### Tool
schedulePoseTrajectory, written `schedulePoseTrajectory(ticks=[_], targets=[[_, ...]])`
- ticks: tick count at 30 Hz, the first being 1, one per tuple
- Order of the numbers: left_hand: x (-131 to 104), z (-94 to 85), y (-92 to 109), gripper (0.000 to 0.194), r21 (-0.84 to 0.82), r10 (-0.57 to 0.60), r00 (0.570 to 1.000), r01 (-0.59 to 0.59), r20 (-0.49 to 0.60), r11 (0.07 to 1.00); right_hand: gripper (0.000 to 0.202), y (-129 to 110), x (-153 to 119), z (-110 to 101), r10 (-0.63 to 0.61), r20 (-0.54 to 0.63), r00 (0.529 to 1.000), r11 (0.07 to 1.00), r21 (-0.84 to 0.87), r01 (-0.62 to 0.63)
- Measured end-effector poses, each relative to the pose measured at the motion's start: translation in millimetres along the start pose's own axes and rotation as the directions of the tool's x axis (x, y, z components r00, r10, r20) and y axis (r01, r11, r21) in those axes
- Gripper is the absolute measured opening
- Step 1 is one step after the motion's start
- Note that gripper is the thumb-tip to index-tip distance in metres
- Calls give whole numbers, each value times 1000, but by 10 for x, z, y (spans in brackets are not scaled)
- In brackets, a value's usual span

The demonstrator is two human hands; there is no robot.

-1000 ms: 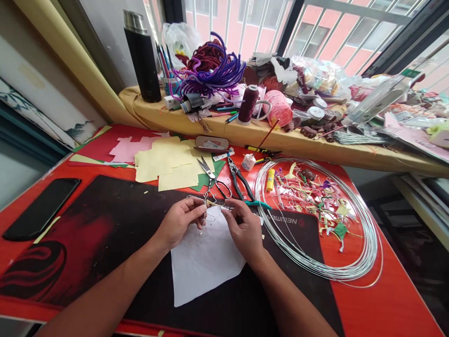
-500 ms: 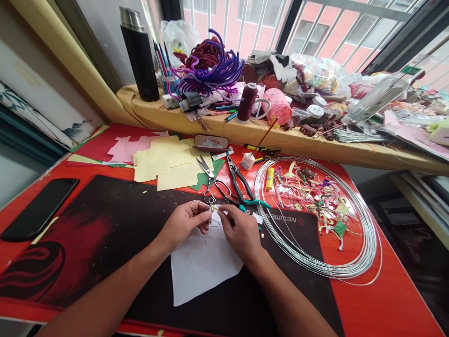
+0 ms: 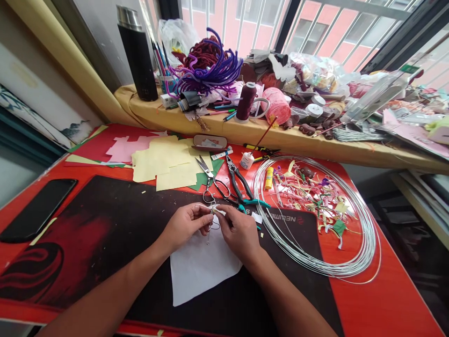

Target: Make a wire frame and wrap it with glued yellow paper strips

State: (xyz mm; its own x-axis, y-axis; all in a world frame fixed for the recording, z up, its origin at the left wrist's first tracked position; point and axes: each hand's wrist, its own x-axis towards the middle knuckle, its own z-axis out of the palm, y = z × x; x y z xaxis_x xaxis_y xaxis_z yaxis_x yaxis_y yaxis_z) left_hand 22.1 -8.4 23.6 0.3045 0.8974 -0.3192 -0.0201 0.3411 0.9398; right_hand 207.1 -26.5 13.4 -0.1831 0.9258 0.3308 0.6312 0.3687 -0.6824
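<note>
My left hand (image 3: 185, 226) is closed in a pinch on a small bent-wire figure (image 3: 209, 234), whose thin loops and lower end hang below the fingertips. From the right, my right hand (image 3: 241, 230) pinches a thin pale strip (image 3: 219, 212) at the figure's upper part. Fingers partly hide the spot where strip and wire meet. Beneath both hands a white paper sheet (image 3: 199, 276) lies on the black desk mat (image 3: 115, 220). Scissors (image 3: 209, 177) lie just beyond the fingertips, and black-and-teal pliers (image 3: 240, 180) rest to their right.
A large wire coil (image 3: 365, 262) surrounds colourful scraps (image 3: 326, 196) and a yellow glue stick (image 3: 269, 178) on the right. Yellow paper sheets (image 3: 164, 159) lie at the back, a phone (image 3: 38, 208) at far left. A black flask (image 3: 137, 61) stands on the crowded sill.
Both hands stay nearly in place, with small finger movements at the figure's upper part. The wire figure has turned slightly. The whole view has shifted a little.
</note>
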Motion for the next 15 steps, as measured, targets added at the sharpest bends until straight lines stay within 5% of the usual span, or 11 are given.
schedulePoseTrajectory(ticks=[15], targets=[[-4, -5, -84, 27, 119, 33, 999, -29, -35, 992, 19, -9, -9, -4, -5, 43, 999, 999, -37, 7]])
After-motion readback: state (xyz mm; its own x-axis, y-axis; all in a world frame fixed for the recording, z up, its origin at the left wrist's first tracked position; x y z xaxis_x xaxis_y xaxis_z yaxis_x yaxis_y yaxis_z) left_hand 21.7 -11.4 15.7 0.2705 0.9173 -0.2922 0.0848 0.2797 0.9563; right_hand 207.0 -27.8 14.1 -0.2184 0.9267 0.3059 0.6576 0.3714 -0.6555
